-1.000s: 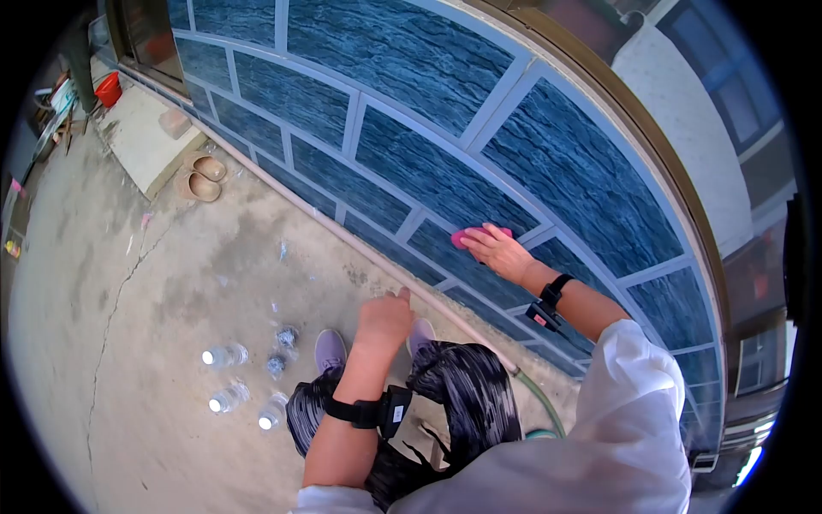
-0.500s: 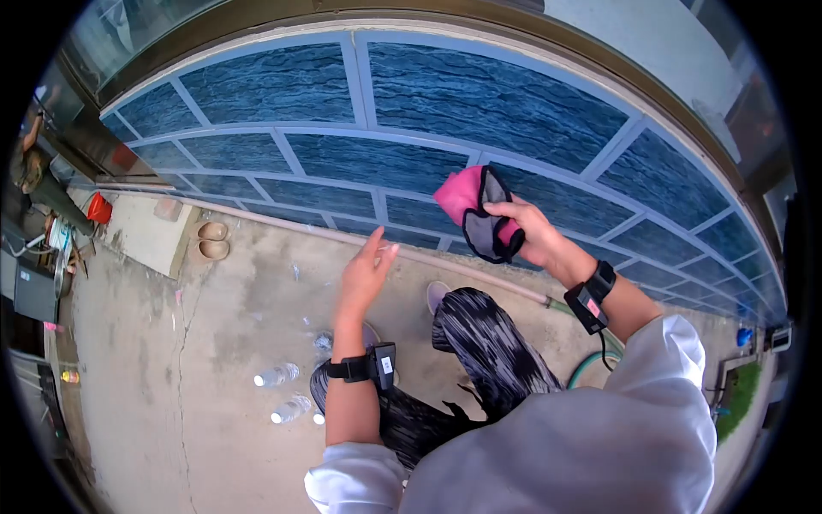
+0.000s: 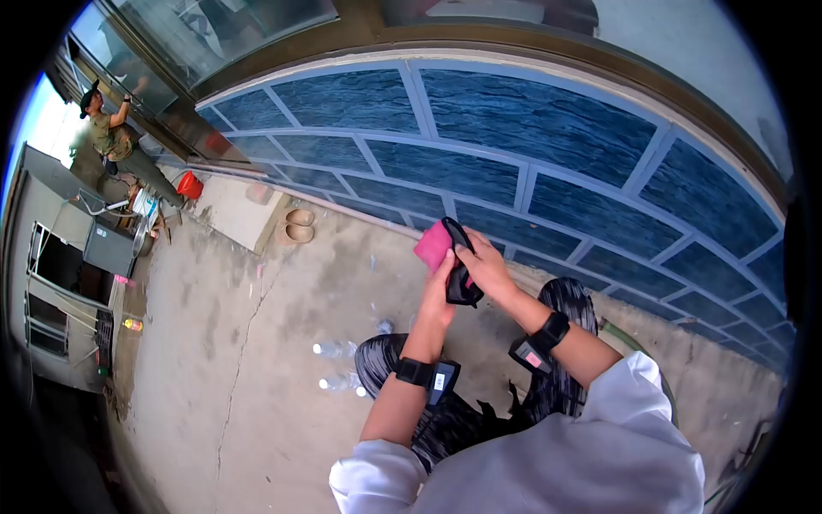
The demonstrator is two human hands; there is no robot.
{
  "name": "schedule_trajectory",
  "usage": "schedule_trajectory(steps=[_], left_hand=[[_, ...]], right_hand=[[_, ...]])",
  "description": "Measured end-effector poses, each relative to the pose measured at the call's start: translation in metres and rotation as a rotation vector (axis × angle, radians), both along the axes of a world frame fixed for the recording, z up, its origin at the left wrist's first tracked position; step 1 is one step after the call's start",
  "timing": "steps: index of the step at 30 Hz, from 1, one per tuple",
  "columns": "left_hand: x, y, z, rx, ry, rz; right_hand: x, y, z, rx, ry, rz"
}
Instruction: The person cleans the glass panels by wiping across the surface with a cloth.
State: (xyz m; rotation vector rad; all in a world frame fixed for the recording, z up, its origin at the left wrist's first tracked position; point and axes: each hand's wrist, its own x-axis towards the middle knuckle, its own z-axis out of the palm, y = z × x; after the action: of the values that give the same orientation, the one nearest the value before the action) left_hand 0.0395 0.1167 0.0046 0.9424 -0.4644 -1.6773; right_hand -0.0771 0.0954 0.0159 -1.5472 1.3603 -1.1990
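A pink cloth with a dark grey back and black trim is held up in front of me by both hands. My right hand grips its right side, where the dark part hangs down. My left hand is raised under the cloth and holds its lower edge. Both wrists carry black bands. Behind the cloth runs a low wall of blue stone-look tiles with pale joints.
Several plastic water bottles lie on the cracked concrete floor by my legs. A pair of tan slippers sits near a step, with a red bucket beyond. Another person stands at the glass far left. A green hose lies at right.
The right hand lifted the cloth off the tiled wall and brought it in front of me. The left hand rose from the knee and took hold of the cloth. The view swung left.
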Motion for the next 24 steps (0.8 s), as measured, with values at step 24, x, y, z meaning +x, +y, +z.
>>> schedule_trajectory(steps=[24], left_hand=[[-0.072,-0.193,-0.069,-0.249,-1.296,0.273]], right_hand=[[-0.176,0.066,0.044,0.032,0.326,0.137]])
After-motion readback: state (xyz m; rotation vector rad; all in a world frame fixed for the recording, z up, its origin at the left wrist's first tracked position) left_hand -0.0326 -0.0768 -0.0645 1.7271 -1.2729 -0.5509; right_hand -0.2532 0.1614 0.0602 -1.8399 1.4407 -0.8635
